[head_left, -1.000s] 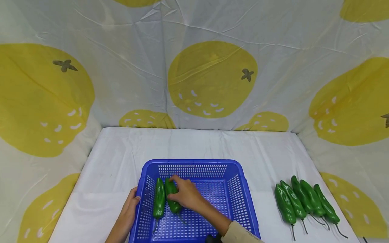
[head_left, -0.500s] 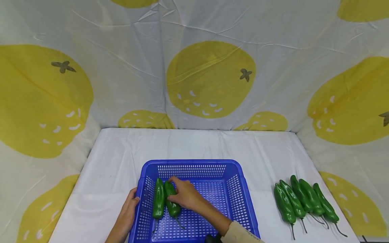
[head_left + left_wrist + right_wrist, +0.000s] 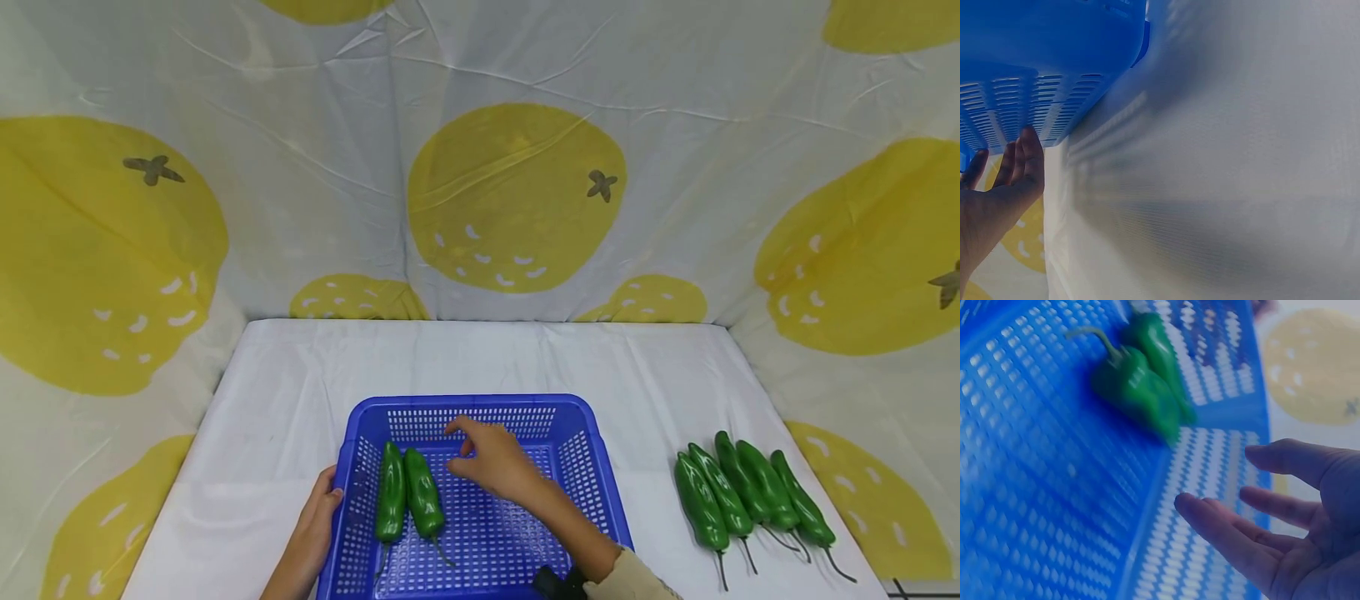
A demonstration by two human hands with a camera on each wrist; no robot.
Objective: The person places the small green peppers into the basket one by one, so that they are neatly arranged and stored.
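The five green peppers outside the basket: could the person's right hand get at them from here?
Probably yes. The right hand holds nothing, and the five green peppers lie uncovered on that same side. It would likely just need to clear the right wall of the blue basket.

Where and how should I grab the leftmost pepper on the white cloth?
I'd grip the leftmost pepper across its mid-body, coming from above and its left: that long flank is free, while the neighbouring pepper lies close along its right. The thick body probably gives a surer hold than the thin stem.
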